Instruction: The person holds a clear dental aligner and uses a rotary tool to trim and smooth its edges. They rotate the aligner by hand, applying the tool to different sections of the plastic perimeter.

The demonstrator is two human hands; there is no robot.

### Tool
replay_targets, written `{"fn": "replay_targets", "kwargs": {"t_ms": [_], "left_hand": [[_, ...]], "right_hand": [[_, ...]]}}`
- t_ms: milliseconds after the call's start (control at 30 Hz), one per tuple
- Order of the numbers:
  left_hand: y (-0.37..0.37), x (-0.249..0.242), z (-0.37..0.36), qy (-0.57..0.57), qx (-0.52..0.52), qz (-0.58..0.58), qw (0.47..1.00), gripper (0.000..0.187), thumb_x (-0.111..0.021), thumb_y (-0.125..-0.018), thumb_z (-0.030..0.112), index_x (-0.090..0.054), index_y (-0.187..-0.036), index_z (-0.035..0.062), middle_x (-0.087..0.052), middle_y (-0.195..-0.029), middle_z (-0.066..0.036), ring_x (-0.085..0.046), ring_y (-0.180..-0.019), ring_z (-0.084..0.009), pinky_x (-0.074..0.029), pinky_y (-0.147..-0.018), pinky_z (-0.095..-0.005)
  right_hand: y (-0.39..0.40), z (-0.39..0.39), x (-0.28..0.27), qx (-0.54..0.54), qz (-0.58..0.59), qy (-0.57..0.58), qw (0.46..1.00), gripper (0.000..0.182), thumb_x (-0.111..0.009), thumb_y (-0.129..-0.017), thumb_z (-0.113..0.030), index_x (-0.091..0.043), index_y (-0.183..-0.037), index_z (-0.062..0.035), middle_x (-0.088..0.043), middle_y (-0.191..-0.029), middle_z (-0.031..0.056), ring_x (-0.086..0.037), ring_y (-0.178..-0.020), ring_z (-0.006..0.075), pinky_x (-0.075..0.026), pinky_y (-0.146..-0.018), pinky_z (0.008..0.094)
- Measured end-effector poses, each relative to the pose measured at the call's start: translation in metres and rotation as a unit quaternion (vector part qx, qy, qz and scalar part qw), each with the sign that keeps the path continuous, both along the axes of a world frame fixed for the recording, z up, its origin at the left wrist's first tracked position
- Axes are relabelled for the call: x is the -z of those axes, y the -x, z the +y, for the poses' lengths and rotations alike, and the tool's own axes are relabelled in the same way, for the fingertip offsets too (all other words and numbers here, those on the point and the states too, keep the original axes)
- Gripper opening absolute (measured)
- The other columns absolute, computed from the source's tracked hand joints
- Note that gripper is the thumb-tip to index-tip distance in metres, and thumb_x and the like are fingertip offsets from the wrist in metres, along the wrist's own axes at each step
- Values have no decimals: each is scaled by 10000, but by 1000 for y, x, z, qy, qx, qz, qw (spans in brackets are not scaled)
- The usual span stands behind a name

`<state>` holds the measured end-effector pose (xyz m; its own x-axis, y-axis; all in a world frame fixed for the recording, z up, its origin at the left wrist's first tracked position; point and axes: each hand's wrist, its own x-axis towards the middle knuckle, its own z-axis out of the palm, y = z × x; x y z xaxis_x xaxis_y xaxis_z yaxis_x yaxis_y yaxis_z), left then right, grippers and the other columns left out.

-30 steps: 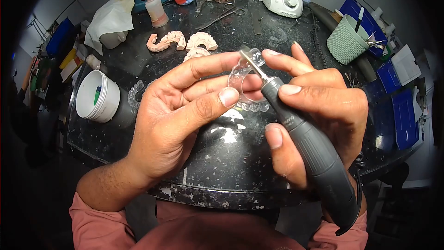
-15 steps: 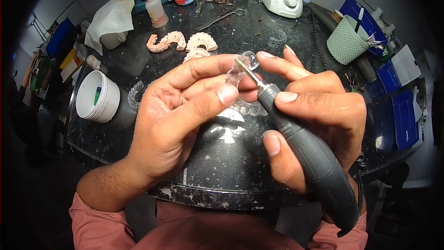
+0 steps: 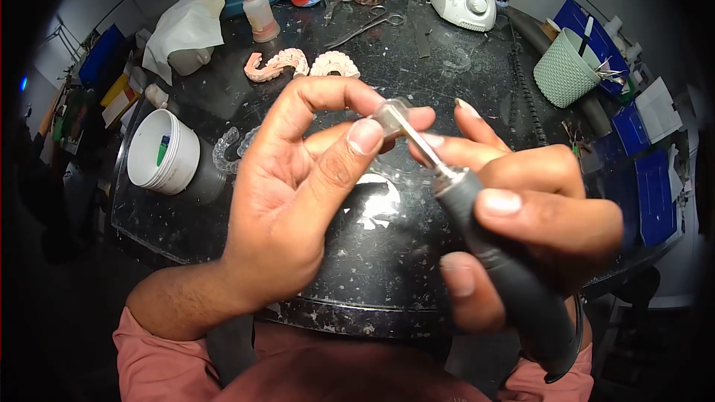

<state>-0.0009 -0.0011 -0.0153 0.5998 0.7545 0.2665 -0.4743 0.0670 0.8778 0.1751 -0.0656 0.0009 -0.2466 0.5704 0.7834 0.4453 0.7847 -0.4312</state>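
Note:
My left hand [image 3: 287,193] pinches a transparent dental aligner [image 3: 392,110] between thumb and fingers. In my right hand [image 3: 558,190] is a black rotary handpiece [image 3: 514,283], its fingers wrapped around the body and somewhat blurred. The handpiece's metal bur [image 3: 418,141] points up and left, with its tip at the aligner; whether it touches cannot be made out. Another transparent aligner [image 3: 225,152] lies on the table left of my left hand. Beyond the hands sit a pink dental model [image 3: 287,63] and a paler dental model [image 3: 334,65].
A white tub [image 3: 165,167] stands at the left on the black table [image 3: 372,279]. Scissors [image 3: 372,26], a bottle [image 3: 261,18] and a white control unit [image 3: 462,0] are at the back. To the right are a green basket [image 3: 560,74] and blue trays [image 3: 648,179].
The aligner has been turned in my left hand, so less of its arch shows. My right hand and the handpiece have shifted right and slightly down. The camera view has moved a little.

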Motion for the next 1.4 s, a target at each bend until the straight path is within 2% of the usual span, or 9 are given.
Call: {"fn": "replay_targets", "kwargs": {"t_ms": [133, 200, 233, 267, 333, 500, 667, 767, 1400], "left_hand": [[-2, 0, -4, 7, -3, 11, 1000, 276, -464, -973, 131, -441, -1209, -11, -561, -1219, -213, -526, -1182, -252, -365, -1027, -368], [1, -2, -2, -36, -9, 80, 996, 286, -472, -971, 138, -506, -1196, -34, -564, -1228, -194, -518, -1189, -249, -349, -1047, -374], [1, -4, -2, -26, -20, 90, 995, 305, -489, -963, 145, -551, -1187, -53, -566, -1236, -180, -517, -1188, -243, -344, -1054, -384], [1, -5, -2, -25, -21, 90, 995, 305, -489, -963, 145, -551, -1187, -53, -566, -1236, -180, -517, -1188, -243, -344, -1054, -384], [2, -6, -1, 49, -1, 55, 997, 336, -508, -954, 153, -541, -1208, -65, -568, -1235, -175, -515, -1191, -237, -344, -1055, -393], [2, -4, 2, 24, 18, 61, 998, 344, -521, -940, 110, -521, -1234, -70, -574, -1224, -169, -550, -1145, -218, -405, -1020, -366], [1, -3, 1, 78, 24, 26, 996, 330, -538, -924, 80, -535, -1224, -58, -603, -1167, -167, -573, -1110, -214, -436, -995, -358], [1, 0, 1, 70, 8, 22, 997, 327, -542, -920, 75, -541, -1223, -49, -606, -1164, -161, -582, -1096, -214, -441, -989, -360], [3, -7, 1, 38, -29, 61, 997, 334, -578, -898, 52, -556, -1217, -46, -598, -1208, -164, -582, -1093, -186, -435, -981, -332]], "right_hand": [[1, 4, 8, 14, 15, -3, 1000, 429, -683, -822, -200, -401, -1102, -38, -528, -917, 156, -632, -985, 366, -417, -991, 531], [-1, 5, 5, 17, 22, -8, 1000, 431, -686, -817, -188, -403, -1101, -28, -530, -926, 161, -630, -992, 369, -413, -1000, 523], [-3, 3, -2, 24, -25, 5, 999, 429, -684, -816, -176, -405, -1102, -22, -532, -931, 163, -627, -998, 371, -405, -1006, 523], [-4, 2, -6, 33, -72, 18, 997, 426, -683, -814, -164, -406, -1102, -17, -535, -936, 164, -625, -1005, 372, -398, -1012, 524], [-3, 3, 1, 30, -45, 13, 998, 423, -681, -813, -156, -406, -1103, -17, -535, -937, 164, -621, -1013, 373, -394, -1016, 523], [-2, 5, 4, 35, -12, 1, 999, 414, -675, -814, -155, -407, -1102, -24, -534, -936, 159, -619, -1016, 367, -391, -1012, 532], [-4, -1, -4, 58, -71, 0, 996, 389, -657, -811, -170, -422, -1093, -42, -534, -919, 145, -630, -982, 339, -355, -1026, 562], [1, 5, 8, 46, -10, -29, 998, 370, -656, -796, -144, -437, -1077, -45, -536, -910, 139, -628, -992, 339, -333, -1041, 567], [-1, 3, 3, 38, -33, 5, 999, 399, -697, -777, -165, -445, -1072, -70, -530, -906, 126, -629, -997, 362, -277, -1052, 619]]}}
